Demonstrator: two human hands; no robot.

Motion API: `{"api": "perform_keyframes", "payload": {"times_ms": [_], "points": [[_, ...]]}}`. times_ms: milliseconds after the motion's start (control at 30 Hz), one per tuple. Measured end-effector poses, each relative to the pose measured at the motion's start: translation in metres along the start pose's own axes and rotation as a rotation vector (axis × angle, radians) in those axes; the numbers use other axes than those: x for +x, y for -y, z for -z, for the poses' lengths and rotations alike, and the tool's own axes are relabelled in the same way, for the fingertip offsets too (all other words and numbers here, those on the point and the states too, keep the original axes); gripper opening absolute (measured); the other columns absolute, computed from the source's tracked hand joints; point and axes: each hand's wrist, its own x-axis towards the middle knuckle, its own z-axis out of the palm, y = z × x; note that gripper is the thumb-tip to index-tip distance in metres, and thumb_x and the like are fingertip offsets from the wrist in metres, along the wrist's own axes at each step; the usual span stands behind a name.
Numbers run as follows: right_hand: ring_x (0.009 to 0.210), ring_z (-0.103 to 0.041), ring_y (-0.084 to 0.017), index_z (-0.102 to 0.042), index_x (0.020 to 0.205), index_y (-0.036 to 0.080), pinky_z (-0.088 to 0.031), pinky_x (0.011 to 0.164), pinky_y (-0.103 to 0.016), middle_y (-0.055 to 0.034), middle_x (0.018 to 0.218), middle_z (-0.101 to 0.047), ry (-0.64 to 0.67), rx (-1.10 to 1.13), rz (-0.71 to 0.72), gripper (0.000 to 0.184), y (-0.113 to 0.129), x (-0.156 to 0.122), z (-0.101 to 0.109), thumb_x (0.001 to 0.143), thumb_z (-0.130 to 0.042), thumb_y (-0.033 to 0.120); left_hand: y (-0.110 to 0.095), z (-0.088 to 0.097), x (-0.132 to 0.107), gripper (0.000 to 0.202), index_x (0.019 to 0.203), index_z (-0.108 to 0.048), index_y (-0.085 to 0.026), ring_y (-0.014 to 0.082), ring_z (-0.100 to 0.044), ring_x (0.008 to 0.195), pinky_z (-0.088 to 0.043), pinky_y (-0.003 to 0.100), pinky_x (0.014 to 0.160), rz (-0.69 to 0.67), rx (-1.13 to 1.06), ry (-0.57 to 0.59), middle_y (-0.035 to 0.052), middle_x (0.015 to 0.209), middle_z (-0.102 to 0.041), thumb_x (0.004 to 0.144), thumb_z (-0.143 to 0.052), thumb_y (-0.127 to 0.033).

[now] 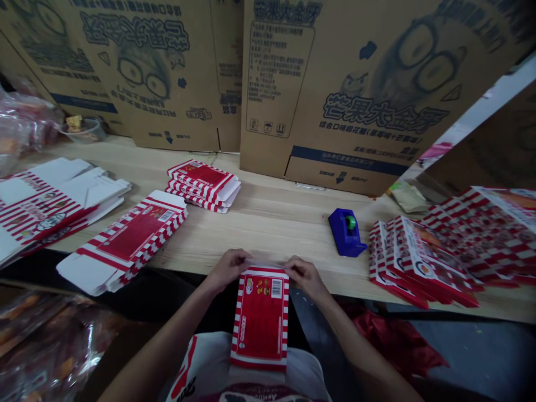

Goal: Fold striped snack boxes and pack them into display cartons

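My left hand point(228, 269) and right hand point(305, 277) are both up at the top edge of a flat red-and-white striped cardboard carton point(260, 318), fingers curled in and pinching the folded top flap from either side, so neither hand is open. The carton stands almost upright in front of my white printed shirt point(201, 363), with its barcode side facing up. Down low on the left there's a clear plastic bag of snacks point(50, 352), and on the right a crumpled red plastic bag point(393, 346). Next up is the pale wooden workbench point(268, 234), with a loose stack of flat striped cartons point(121, 243) just left of my hands and a bigger slumped pile of striped cartons point(422, 262) off to the right. A blue tape dispenser with a green center point(347, 231) sits between that pile and my right hand. Farther along the bench are a small stack of striped cartons point(203, 186) and a wide white-and-red pile of flattened cartons point(50, 201), and big brown printed corrugated boxes point(343, 100) stand along the back.
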Motion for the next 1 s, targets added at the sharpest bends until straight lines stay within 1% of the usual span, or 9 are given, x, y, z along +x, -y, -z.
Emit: {"api": "perform_keyframes", "payload": {"times_ms": [100, 167, 300, 400, 533, 633, 733, 900, 1000], "points": [[0.092, -0.063, -0.021, -0.073, 0.085, 0.022, -0.051, 0.08, -0.034, -0.0079, 0.099, -0.066, -0.003, -0.079, 0.085, 0.021, 0.003, -0.009, -0.002, 0.081, -0.065, 0.041, 0.001, 0.004, -0.01, 0.018, 0.078, -0.074, -0.015, 0.0177, -0.063, 0.078, -0.049, 0.027, 0.071, -0.099, 0.173, 0.064, 0.0073, 0.085, -0.068, 0.072, -0.069, -0.031], [0.093, -0.064, -0.021, -0.073, 0.085, 0.022, -0.051, 0.08, -0.034, -0.0085, 0.102, -0.068, -0.01, -0.089, 0.077, 0.021, 0.005, -0.015, -0.006, 0.082, -0.064, 0.041, 0.002, 0.003, -0.017, 0.023, 0.08, -0.075, -0.016, 0.0184, -0.063, 0.079, -0.049, 0.028, 0.071, -0.131, 0.275, 0.065, 0.0085, 0.085, -0.07, 0.078, -0.063, -0.036], [0.082, -0.066, -0.021, -0.07, 0.082, 0.02, -0.051, 0.074, -0.032, -0.0064, 0.088, -0.07, -0.072, -0.138, 0.011, 0.017, 0.014, -0.019, -0.012, 0.078, -0.068, 0.036, -0.005, -0.003, -0.023, 0.023, 0.081, -0.075, -0.016, 0.019, -0.064, 0.074, -0.049, 0.028, 0.067, -0.096, 0.29, -0.013, 0.0071, 0.079, -0.071, 0.072, -0.068, -0.036], [0.072, -0.064, -0.019, -0.067, 0.088, 0.019, -0.05, 0.066, -0.029, -0.0037, 0.079, -0.069, -0.093, -0.177, -0.028, 0.019, 0.026, -0.014, -0.012, 0.075, -0.07, 0.033, -0.015, -0.003, -0.018, 0.026, 0.082, -0.073, -0.014, 0.0188, -0.064, 0.068, -0.048, 0.028, 0.063, -0.019, 0.172, 0.013, 0.0061, 0.075, -0.072, 0.069, -0.07, -0.037], [0.057, -0.056, -0.015, -0.062, 0.072, 0.019, -0.042, 0.054, -0.025, 0.0008, 0.062, -0.061, -0.092, -0.183, -0.035, 0.013, 0.037, -0.007, -0.011, 0.076, -0.065, 0.03, -0.024, 0.001, -0.013, 0.024, 0.067, -0.068, -0.014, 0.0138, -0.057, 0.055, -0.043, 0.023, 0.055, -0.016, 0.142, 0.05, 0.0009, 0.06, -0.065, 0.068, -0.071, -0.037], [0.063, -0.058, -0.016, -0.061, 0.067, 0.019, -0.045, 0.06, -0.027, -0.0006, 0.066, -0.063, -0.101, -0.144, 0.0, 0.017, 0.034, -0.011, -0.014, 0.079, -0.062, 0.031, -0.023, 0.002, -0.017, 0.025, 0.067, -0.067, -0.014, 0.0145, -0.058, 0.06, -0.045, 0.023, 0.057, -0.04, 0.194, 0.085, 0.0013, 0.062, -0.065, 0.072, -0.067, -0.038], [0.075, -0.064, -0.02, -0.065, 0.074, 0.022, -0.049, 0.07, -0.031, -0.0019, 0.079, -0.069, -0.127, -0.094, 0.033, 0.012, 0.027, -0.025, -0.02, 0.079, -0.063, 0.033, -0.011, 0.0, -0.025, 0.025, 0.08, -0.069, -0.014, 0.0183, -0.064, 0.074, -0.05, 0.026, 0.067, -0.085, 0.229, 0.127, 0.0053, 0.079, -0.07, 0.08, -0.062, -0.038], [0.093, -0.068, -0.023, -0.067, 0.081, 0.031, -0.052, 0.084, -0.036, 0.0013, 0.096, -0.073, -0.202, -0.101, 0.04, 0.007, 0.021, -0.047, -0.031, 0.081, -0.061, 0.028, 0.013, -0.006, -0.025, 0.022, 0.08, -0.069, -0.018, 0.0191, -0.065, 0.073, -0.052, 0.027, 0.066, -0.183, 0.306, 0.077, 0.0049, 0.079, -0.07, 0.081, -0.061, -0.038], [0.11, -0.063, -0.023, -0.067, 0.095, 0.032, -0.049, 0.094, -0.036, 0.0007, 0.114, -0.069, -0.177, -0.165, 0.092, 0.017, 0.017, -0.047, -0.015, 0.079, -0.064, 0.028, 0.014, -0.009, -0.023, 0.022, 0.076, -0.07, -0.019, 0.0192, -0.065, 0.073, -0.052, 0.026, 0.068, -0.231, 0.372, 0.051, 0.0046, 0.078, -0.07, 0.081, -0.061, -0.039]]}}
